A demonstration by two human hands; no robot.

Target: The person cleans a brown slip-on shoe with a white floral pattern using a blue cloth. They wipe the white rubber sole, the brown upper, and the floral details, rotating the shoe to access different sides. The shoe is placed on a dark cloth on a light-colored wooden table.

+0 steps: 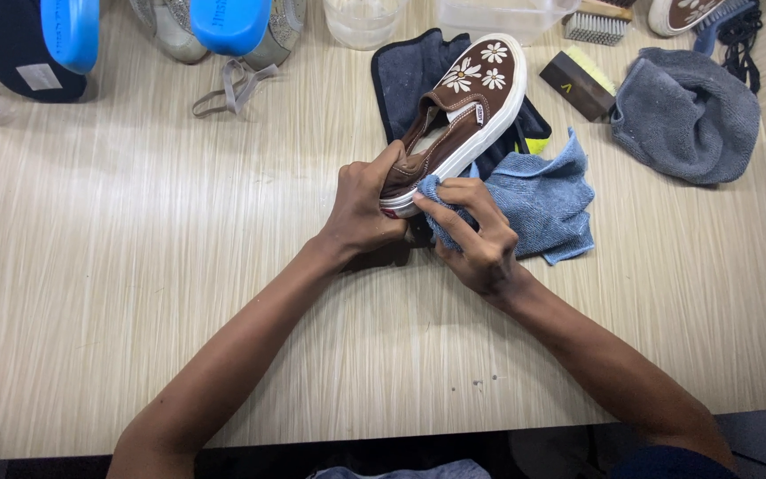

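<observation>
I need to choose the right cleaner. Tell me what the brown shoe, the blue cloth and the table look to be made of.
Brown shoe: looks like matte canvas or suede, with stitched seams, white daisy prints and a smooth white, probably rubber, sole edge. Blue cloth, pressed to the heel by the right hand: nubby, soft-folding, likely microfibre. Table: pale streaked wood grain, flat and even, probably laminate.

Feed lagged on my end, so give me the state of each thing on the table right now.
left hand: gripping the shoe's heel
right hand: pressing the blue cloth to the heel
brown shoe: tilted, toe away, over a dark cloth
blue cloth: crumpled
grey towel: bunched
clear cup: upright
</observation>
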